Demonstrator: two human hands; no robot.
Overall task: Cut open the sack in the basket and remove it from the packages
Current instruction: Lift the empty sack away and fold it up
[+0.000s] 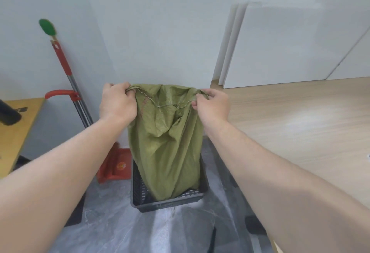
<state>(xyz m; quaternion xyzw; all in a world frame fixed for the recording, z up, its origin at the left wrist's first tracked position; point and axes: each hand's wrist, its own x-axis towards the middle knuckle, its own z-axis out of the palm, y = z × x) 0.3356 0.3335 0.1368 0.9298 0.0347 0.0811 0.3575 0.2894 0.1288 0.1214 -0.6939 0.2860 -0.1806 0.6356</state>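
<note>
An olive-green woven sack (pixel 166 144) hangs upright, its lower end down inside a black perforated plastic basket (pixel 140 192) on the grey floor. My left hand (pixel 117 101) grips the sack's top left corner. My right hand (pixel 212 105) pinches the top right corner. Both hands hold the stitched top edge stretched between them, well above the basket. The sack looks slack and creased. Any packages are hidden by the sack and the basket walls.
A red dustpan (pixel 116 164) and a red-handled broom (pixel 66 68) lean on the wall at the left. A light wooden table (pixel 300 124) runs along the right, with white boards (pixel 280 48) behind it. A yellow desk (pixel 18 130) stands at the far left.
</note>
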